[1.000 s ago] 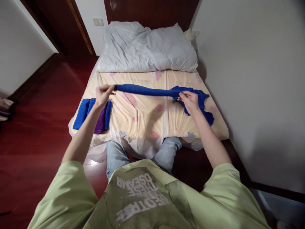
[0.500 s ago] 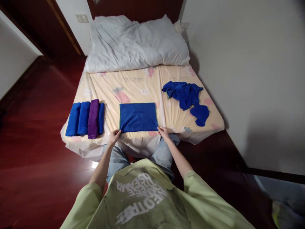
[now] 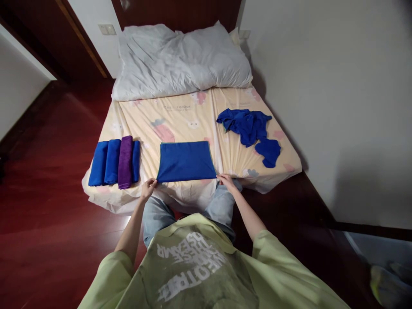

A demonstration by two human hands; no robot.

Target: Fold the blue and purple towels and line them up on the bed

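A blue towel [image 3: 186, 161] with thin green edging lies flat on the bed [image 3: 180, 116], its near edge pulled straight between my hands. My left hand [image 3: 149, 188] pinches the near left corner. At the near right corner, my right hand [image 3: 226, 180] grips the cloth the same way. Left of the towel, several rolled or folded towels stand side by side: blue ones [image 3: 112, 161] and a purple one [image 3: 125, 162]. Crumpled blue cloth [image 3: 246, 125] lies to the right, with a smaller blue piece [image 3: 269, 152] just in front of it.
A white pillow or quilt [image 3: 180, 60] spans the head of the bed. The wall [image 3: 328, 107] runs close along the right side. Dark red wooden floor [image 3: 48, 193] shows at the left, and my knees are against the bed's front edge.
My hands have moved slightly apart and toward me, still on the corners. The towel's near edge is wider and straighter, and its wrinkles have smoothed out.
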